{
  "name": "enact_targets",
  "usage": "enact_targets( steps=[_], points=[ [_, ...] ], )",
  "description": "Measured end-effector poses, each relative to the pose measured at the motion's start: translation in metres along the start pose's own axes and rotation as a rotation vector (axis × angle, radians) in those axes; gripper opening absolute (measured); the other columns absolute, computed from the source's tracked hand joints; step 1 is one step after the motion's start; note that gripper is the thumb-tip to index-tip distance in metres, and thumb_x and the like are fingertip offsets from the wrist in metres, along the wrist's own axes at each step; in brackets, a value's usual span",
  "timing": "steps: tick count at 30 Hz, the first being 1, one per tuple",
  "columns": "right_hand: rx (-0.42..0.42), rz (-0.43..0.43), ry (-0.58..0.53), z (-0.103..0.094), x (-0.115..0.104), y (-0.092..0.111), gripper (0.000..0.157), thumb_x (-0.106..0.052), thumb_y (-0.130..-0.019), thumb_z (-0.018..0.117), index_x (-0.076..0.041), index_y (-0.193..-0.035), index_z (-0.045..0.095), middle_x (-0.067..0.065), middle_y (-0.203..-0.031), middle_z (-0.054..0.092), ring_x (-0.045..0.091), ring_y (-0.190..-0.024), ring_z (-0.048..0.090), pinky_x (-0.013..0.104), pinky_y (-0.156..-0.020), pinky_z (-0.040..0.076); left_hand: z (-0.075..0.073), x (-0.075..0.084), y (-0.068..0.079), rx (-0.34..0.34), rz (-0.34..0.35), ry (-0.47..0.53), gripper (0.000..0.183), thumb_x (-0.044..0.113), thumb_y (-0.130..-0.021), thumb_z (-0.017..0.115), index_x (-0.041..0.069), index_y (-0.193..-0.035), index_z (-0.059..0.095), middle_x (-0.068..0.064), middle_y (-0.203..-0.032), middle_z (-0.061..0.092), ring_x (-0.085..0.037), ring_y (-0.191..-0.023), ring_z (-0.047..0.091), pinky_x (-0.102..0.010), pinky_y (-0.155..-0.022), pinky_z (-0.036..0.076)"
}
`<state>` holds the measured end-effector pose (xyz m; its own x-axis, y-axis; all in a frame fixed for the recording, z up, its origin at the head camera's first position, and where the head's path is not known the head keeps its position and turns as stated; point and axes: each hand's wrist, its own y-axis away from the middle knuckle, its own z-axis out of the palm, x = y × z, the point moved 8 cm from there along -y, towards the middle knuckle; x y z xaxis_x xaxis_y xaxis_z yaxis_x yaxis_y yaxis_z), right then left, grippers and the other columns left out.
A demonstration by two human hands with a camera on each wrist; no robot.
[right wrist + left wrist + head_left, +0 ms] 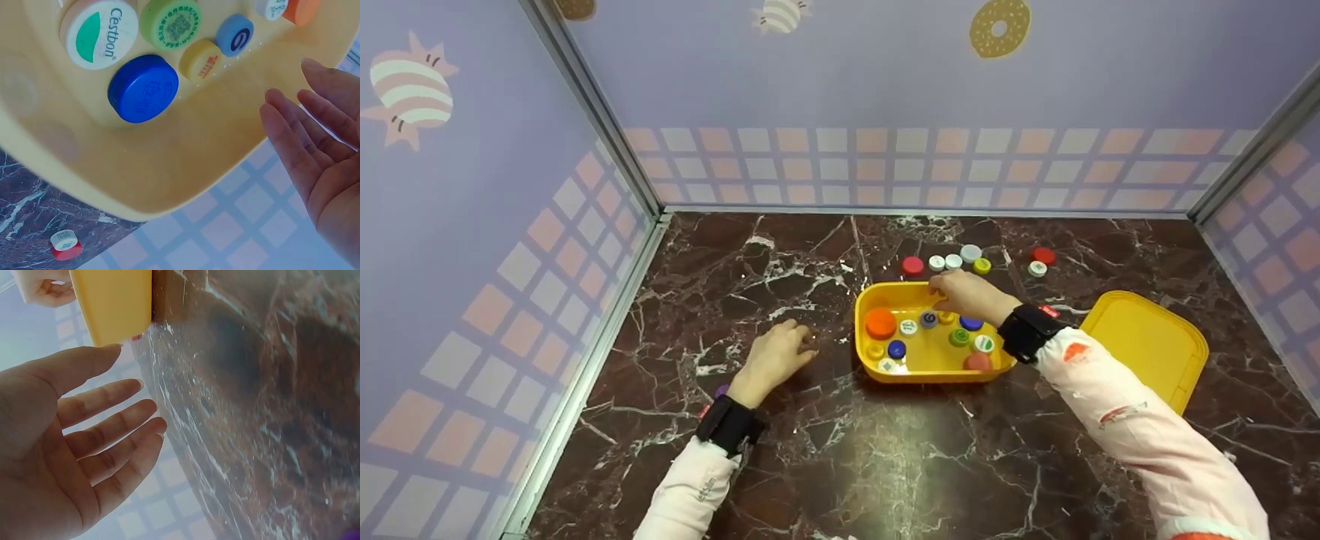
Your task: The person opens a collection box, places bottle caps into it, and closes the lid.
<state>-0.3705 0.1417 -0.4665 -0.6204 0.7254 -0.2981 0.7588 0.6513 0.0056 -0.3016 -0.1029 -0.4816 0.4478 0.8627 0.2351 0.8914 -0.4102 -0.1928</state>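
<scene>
My right hand (975, 296) hovers over the back rim of a yellow plastic box (934, 377), its fingers loosely bent and nothing between them. Inside the box lie several bottle caps: a large orange cap (880, 324), a dark blue cap (143, 88), a white cap with a green mark (99, 34), a green cap (171, 22) and a yellow cap (199, 60) among them. Left of the box, my left hand (775, 356) is held above the table with relaxed, spread fingers and an empty palm.
Behind the box, a red cap (913, 265), several pale caps and a yellow-green cap (982, 265) lie on the dark marble table (825, 457). Farther right are another red cap (1043, 256) and a white cap (1037, 268). A yellow lid (1147, 337) lies beyond my right forearm. A purple cap (722, 390) peeks out by my left wrist.
</scene>
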Motion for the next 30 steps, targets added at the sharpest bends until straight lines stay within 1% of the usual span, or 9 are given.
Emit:
enact_targets(
  steps=[5,10,14,18,21,24,25,27,30],
  points=[
    [0.092,0.004,-0.059,-0.011,0.009,0.013,0.021,0.000,-0.077,0.068,0.006,-0.096,0.063,0.017,-0.089,0.062,0.026,-0.078,0.059,0.037,-0.069,0.048,-0.006,-0.011,0.003,-0.008,-0.013,-0.009,0.021,0.022,-0.075,0.071,0.006,-0.084,0.062,-0.003,-0.076,0.050,-0.022,-0.067,0.055,-0.038,-0.056,0.046],
    [0.176,0.002,-0.105,-0.024,0.018,0.026,0.018,0.002,-0.077,0.067,0.006,-0.094,0.062,0.015,-0.084,0.062,0.025,-0.074,0.059,0.036,-0.066,0.048,-0.015,-0.026,0.011,-0.006,-0.044,-0.036,0.021,0.021,-0.073,0.072,0.005,-0.081,0.061,-0.004,-0.075,0.049,-0.025,-0.067,0.056,-0.041,-0.055,0.046],
    [0.246,-0.003,-0.117,-0.037,0.024,0.036,0.016,0.004,-0.076,0.067,0.006,-0.091,0.063,0.014,-0.081,0.061,0.025,-0.072,0.058,0.036,-0.063,0.048,-0.022,-0.040,0.017,-0.033,-0.071,-0.057,0.020,0.019,-0.073,0.072,0.005,-0.080,0.059,-0.006,-0.076,0.050,-0.028,-0.070,0.057,-0.043,-0.057,0.046],
    [0.293,0.014,-0.126,-0.047,0.033,0.045,0.014,0.004,-0.077,0.067,0.006,-0.090,0.062,0.014,-0.080,0.060,0.025,-0.071,0.057,0.038,-0.063,0.047,-0.024,-0.054,0.026,-0.100,-0.117,-0.086,0.022,0.020,-0.074,0.072,0.004,-0.083,0.060,-0.008,-0.079,0.052,-0.029,-0.074,0.057,-0.044,-0.060,0.046],
    [0.306,0.037,-0.129,-0.050,0.041,0.050,0.014,0.003,-0.078,0.066,0.006,-0.091,0.061,0.015,-0.081,0.060,0.026,-0.072,0.058,0.039,-0.064,0.048,-0.022,-0.064,0.034,-0.161,-0.157,-0.091,0.027,0.023,-0.074,0.072,0.002,-0.088,0.060,-0.011,-0.084,0.054,-0.031,-0.077,0.058,-0.045,-0.062,0.046],
    [0.311,0.065,-0.137,-0.052,0.048,0.055,0.016,0.002,-0.079,0.066,0.007,-0.093,0.061,0.017,-0.084,0.061,0.028,-0.073,0.059,0.040,-0.065,0.049,-0.018,-0.071,0.045,-0.222,-0.195,-0.090,0.037,0.026,-0.074,0.072,0.001,-0.099,0.061,-0.015,-0.094,0.056,-0.033,-0.083,0.058,-0.047,-0.065,0.046],
    [0.310,0.076,-0.140,-0.053,0.051,0.057,0.017,0.001,-0.079,0.066,0.006,-0.093,0.061,0.017,-0.085,0.061,0.028,-0.074,0.059,0.040,-0.065,0.049,-0.017,-0.073,0.049,-0.243,-0.206,-0.088,0.042,0.026,-0.074,0.073,0.000,-0.105,0.060,-0.018,-0.097,0.056,-0.035,-0.086,0.057,-0.048,-0.067,0.046],
    [0.315,0.099,-0.133,-0.054,0.056,0.060,0.016,0.000,-0.079,0.067,0.005,-0.093,0.061,0.017,-0.085,0.061,0.027,-0.073,0.059,0.040,-0.064,0.049,-0.014,-0.076,0.057,-0.283,-0.227,-0.092,0.048,0.027,-0.075,0.073,-0.001,-0.111,0.058,-0.020,-0.101,0.055,-0.037,-0.090,0.056,-0.050,-0.070,0.045],
    [0.323,0.119,-0.120,-0.055,0.062,0.063,0.015,-0.001,-0.079,0.067,0.004,-0.092,0.061,0.015,-0.082,0.061,0.026,-0.071,0.059,0.039,-0.062,0.049,-0.010,-0.081,0.068,-0.320,-0.259,-0.087,0.052,0.028,-0.075,0.072,-0.002,-0.115,0.055,-0.021,-0.101,0.054,-0.038,-0.091,0.054,-0.051,-0.071,0.044]
  ],
)
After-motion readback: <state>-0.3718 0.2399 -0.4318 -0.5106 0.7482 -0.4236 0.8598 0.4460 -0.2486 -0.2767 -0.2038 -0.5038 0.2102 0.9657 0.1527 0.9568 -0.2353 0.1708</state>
